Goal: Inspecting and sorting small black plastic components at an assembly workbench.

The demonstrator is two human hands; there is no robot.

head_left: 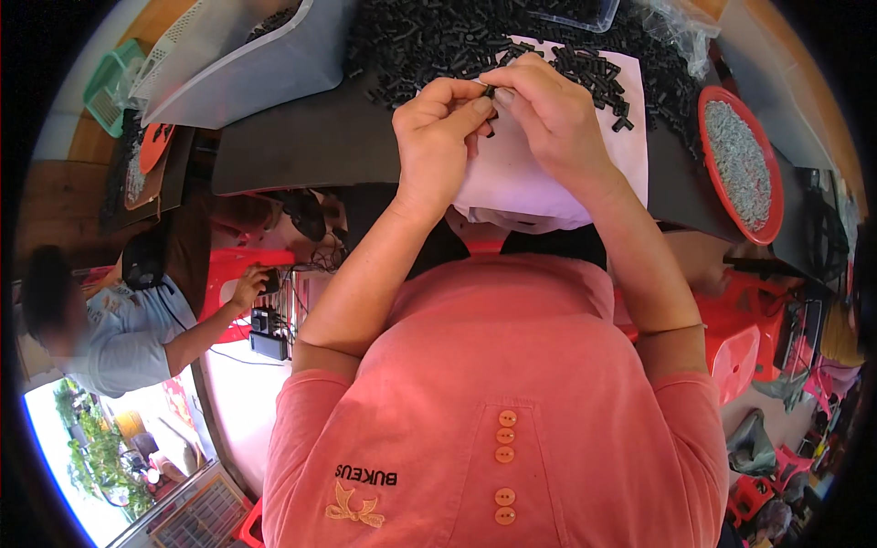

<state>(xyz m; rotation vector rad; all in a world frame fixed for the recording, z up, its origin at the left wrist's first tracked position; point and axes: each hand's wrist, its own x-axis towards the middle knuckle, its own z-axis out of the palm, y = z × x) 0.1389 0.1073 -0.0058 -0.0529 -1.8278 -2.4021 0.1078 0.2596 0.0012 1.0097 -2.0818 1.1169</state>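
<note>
My left hand (431,137) and my right hand (557,114) meet over a white sheet (617,178) at the table's near edge. Fingertips of both are pinched around a small black plastic piece (491,93), mostly covered by the fingers. Beyond them spreads a large heap of similar short black pieces (429,41), some with a side stub. More black pieces (594,78) lie on the sheet's far part, close to my right hand. What joins or sits inside the held piece is too small to make out.
Right of the sheet stands a red bowl (776,205) full of small silvery metal parts (738,164). A translucent bin (265,87) takes up the far left of the dark table (301,151), near a green basket (102,96). Another person (137,338) is at the left, holding a dark object.
</note>
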